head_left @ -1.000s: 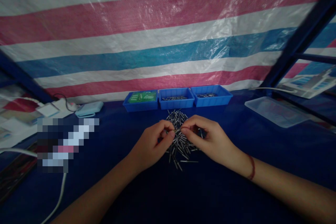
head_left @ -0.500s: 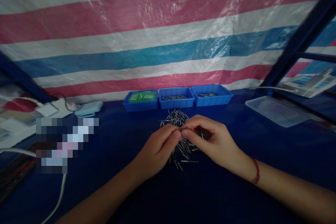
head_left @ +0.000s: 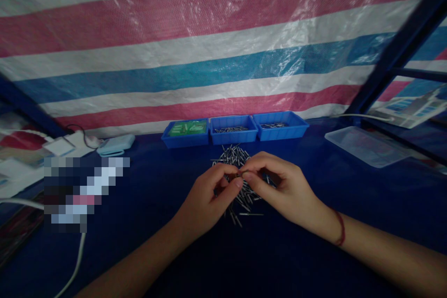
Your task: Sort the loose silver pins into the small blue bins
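Note:
My left hand [head_left: 213, 195] and my right hand [head_left: 279, 186] meet fingertip to fingertip over a pile of thin metal pins [head_left: 232, 153], which look like blind rivets. Both hands are closed in a pinch. Whatever sits between the fingertips is too small and too hidden to name. The pile spreads on the dark blue tabletop [head_left: 139, 242] behind and below my fingers, and part of it is covered by them. A loose pin [head_left: 252, 214] lies at the near edge of the pile.
At the back stand a blue bin with green packets [head_left: 186, 128], a middle bin [head_left: 233, 137] and a right bin [head_left: 282, 132], both holding metal pins. A translucent lid [head_left: 366, 146] lies right. On the left are a light blue case [head_left: 116, 145], a white cable [head_left: 82, 251] and a pixelated patch.
My left thumb and forefinger have parted slightly, and the left fingers have shifted at the meeting point. My right hand is almost unmoved. The whole view has shifted a little.

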